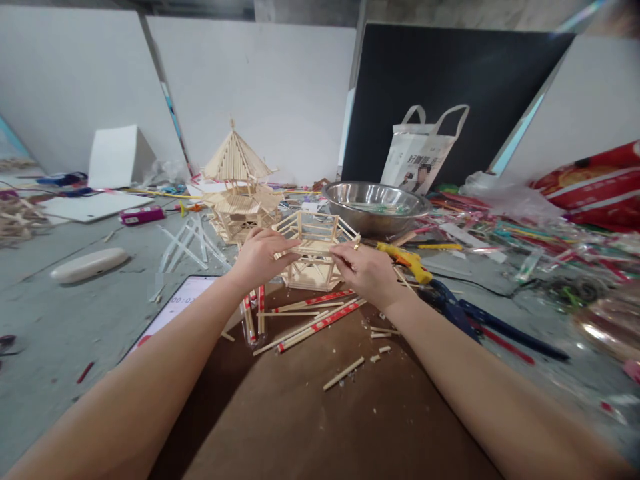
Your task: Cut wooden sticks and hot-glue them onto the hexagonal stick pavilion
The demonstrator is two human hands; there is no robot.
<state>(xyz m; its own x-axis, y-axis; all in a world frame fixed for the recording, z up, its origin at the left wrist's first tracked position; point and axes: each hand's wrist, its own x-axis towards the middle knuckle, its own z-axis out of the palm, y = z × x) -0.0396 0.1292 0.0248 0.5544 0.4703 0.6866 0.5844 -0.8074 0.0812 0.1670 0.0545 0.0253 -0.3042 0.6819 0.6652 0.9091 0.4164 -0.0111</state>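
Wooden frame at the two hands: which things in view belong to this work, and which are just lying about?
Likely belong:
wooden frame, at the left hand and right hand
red-banded sticks
yellow glue gun, apparently
blue-handled tool
roofed wooden model, perhaps related

Probably just lying about:
phone
steel bowl
white carrier bag
white oblong case

Left of the bowl [363, 221] stands the pagoda [243, 203], apparently behind the stick frame [314, 276].
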